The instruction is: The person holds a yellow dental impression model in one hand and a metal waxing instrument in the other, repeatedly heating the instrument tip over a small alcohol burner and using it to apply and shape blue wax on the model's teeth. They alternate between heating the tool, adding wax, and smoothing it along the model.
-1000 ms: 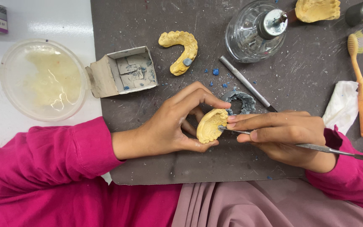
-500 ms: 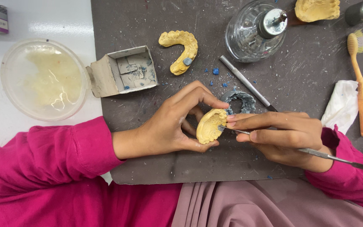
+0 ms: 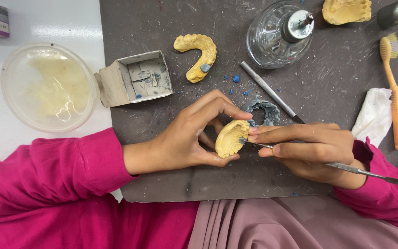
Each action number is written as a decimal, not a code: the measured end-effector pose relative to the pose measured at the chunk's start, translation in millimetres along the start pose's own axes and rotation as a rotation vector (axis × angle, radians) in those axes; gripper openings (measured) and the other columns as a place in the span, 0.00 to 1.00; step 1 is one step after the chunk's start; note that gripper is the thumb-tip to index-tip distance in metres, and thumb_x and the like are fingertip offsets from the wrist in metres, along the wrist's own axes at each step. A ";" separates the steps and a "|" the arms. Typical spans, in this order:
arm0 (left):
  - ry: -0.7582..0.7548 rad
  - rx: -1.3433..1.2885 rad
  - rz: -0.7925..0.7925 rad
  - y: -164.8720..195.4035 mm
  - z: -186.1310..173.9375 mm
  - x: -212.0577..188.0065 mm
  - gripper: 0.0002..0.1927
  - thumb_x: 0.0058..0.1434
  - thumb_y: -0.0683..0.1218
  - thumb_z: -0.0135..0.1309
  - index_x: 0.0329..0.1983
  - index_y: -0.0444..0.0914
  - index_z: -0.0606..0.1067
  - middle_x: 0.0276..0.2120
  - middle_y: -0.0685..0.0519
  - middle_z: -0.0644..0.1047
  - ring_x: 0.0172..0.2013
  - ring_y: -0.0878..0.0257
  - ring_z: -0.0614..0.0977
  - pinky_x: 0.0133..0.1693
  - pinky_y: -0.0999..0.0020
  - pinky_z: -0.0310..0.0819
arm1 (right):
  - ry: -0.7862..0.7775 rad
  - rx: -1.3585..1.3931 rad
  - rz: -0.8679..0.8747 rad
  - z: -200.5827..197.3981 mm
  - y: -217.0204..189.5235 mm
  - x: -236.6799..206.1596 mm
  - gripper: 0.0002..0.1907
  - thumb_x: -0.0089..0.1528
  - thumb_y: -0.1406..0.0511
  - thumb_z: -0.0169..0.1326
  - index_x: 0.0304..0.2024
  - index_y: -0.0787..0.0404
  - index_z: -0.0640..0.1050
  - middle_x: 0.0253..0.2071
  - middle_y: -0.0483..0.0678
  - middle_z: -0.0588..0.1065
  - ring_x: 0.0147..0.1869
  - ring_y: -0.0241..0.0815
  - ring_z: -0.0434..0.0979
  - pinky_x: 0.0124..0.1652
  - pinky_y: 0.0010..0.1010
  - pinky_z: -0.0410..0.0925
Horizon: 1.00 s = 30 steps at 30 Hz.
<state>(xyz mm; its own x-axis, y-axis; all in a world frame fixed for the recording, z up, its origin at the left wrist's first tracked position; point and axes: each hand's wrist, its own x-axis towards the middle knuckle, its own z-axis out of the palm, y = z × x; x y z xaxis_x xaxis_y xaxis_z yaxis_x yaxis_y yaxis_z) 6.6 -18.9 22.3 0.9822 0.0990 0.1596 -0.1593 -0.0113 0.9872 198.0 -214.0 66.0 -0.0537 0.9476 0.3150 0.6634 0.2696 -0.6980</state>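
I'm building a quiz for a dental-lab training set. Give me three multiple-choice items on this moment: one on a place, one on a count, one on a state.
1. Where does the toothbrush lie?
A. at the right edge of the dark mat
B. inside the clear dish
C. in the small box

2. How many yellow dental casts are in view?
A. one
B. two
C. three

3. How does the left hand stand to the cast?
A. flat on the mat, apart from it
B. pinching it between thumb and fingers
C. resting in the lap

Answers:
1 A, it lies beside the white tissue on the mat.
2 C, one in hand, one arch on the mat, one at the top edge.
3 B, while the right hand sets a thin metal tool to it.
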 end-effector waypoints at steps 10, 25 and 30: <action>0.000 0.015 0.019 0.9 -0.4 -0.1 0.32 0.59 0.41 0.69 0.66 0.39 0.71 0.56 0.52 0.70 0.52 0.65 0.81 0.44 0.76 0.86 | -0.095 -0.086 0.126 -4.6 -5.8 1.9 0.05 0.54 0.69 0.67 0.28 0.58 0.82 0.44 0.49 0.83 0.50 0.47 0.86 0.40 0.29 0.80; -0.006 0.035 0.039 0.9 -0.7 0.3 0.32 0.60 0.41 0.70 0.66 0.39 0.71 0.57 0.51 0.70 0.53 0.64 0.81 0.44 0.76 0.86 | -0.083 0.028 0.150 -5.6 -1.3 -2.0 0.07 0.55 0.70 0.66 0.26 0.58 0.79 0.43 0.49 0.83 0.52 0.47 0.86 0.41 0.29 0.82; -0.018 0.010 -0.010 0.3 -0.5 -0.5 0.32 0.59 0.42 0.69 0.66 0.39 0.71 0.57 0.51 0.70 0.52 0.65 0.82 0.43 0.76 0.86 | -0.030 0.061 0.099 -2.8 -1.0 -1.9 0.09 0.57 0.70 0.66 0.32 0.59 0.76 0.44 0.49 0.83 0.52 0.48 0.86 0.42 0.30 0.82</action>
<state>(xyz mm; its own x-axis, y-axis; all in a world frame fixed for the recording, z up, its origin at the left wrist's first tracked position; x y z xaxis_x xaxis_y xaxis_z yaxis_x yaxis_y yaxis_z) 6.0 -18.4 22.4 0.9854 0.0811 0.1499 -0.1487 -0.0205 0.9887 199.6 -216.6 67.8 -0.0133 0.9746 0.2234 0.6198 0.1834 -0.7631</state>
